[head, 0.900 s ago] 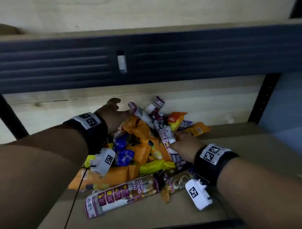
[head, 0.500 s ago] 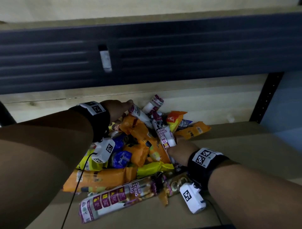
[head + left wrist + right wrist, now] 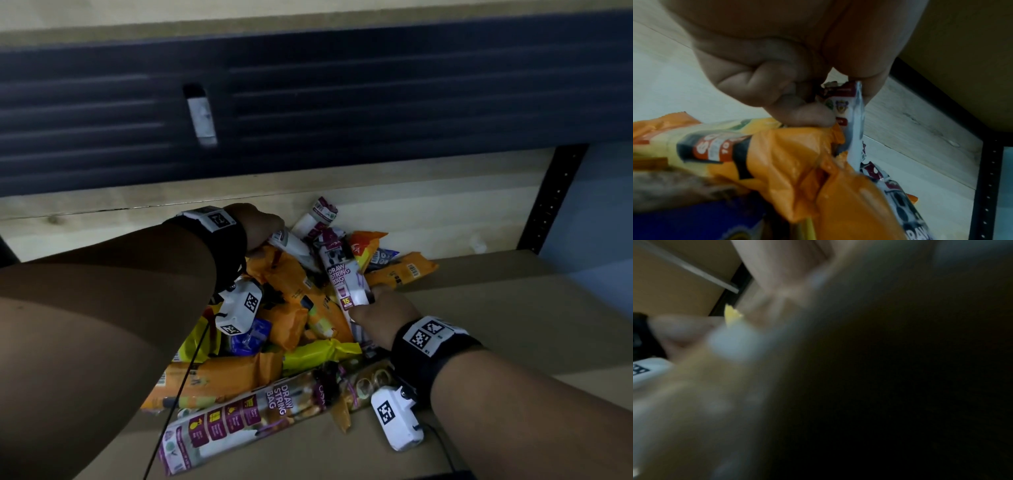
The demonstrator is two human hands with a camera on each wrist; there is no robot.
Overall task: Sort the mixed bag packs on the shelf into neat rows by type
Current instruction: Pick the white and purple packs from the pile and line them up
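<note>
My left hand (image 3: 262, 224) pinches with curled fingers (image 3: 803, 113); my right hand (image 3: 383, 317) grips too, both forearms extended forward.

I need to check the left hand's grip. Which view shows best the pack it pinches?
The left wrist view: the left hand pinches the white-and-maroon pack's end between thumb and fingers. The head view shows that pack partly hidden behind the hand. The right wrist view is blurred.
</note>
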